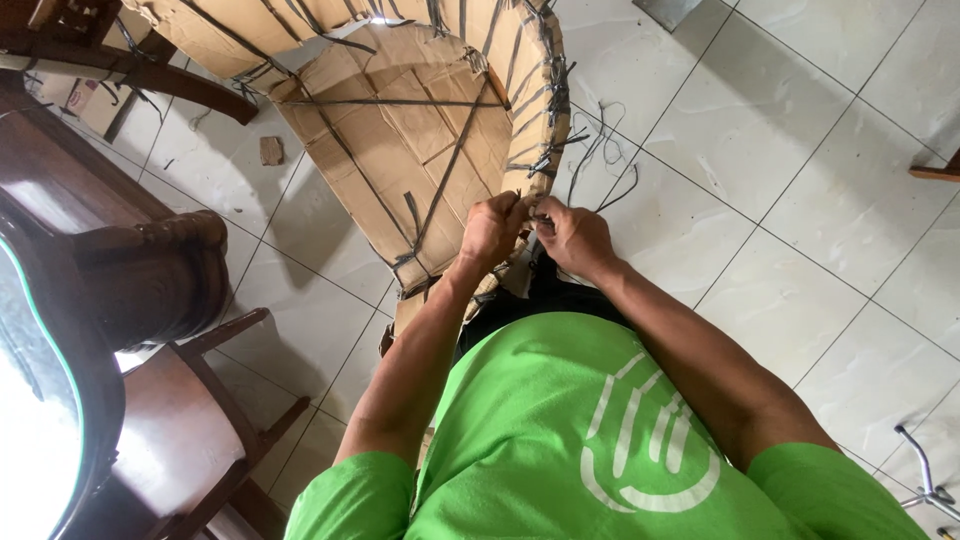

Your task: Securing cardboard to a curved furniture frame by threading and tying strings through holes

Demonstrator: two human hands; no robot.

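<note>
A large piece wrapped in brown cardboard stands in front of me, bound with several dark plastic straps. My left hand and my right hand meet at its near right edge. Both hands are closed and pinch the ends of a dark strap where it crosses the cardboard rim. Loose strap ends trail over the floor to the right of the wrapped piece. My green shirt fills the bottom of the view.
Dark wooden furniture and a wooden stool stand at the left. White floor tiles spread to the right. A scrap of cardboard lies on the floor. A metal part shows at the bottom right corner.
</note>
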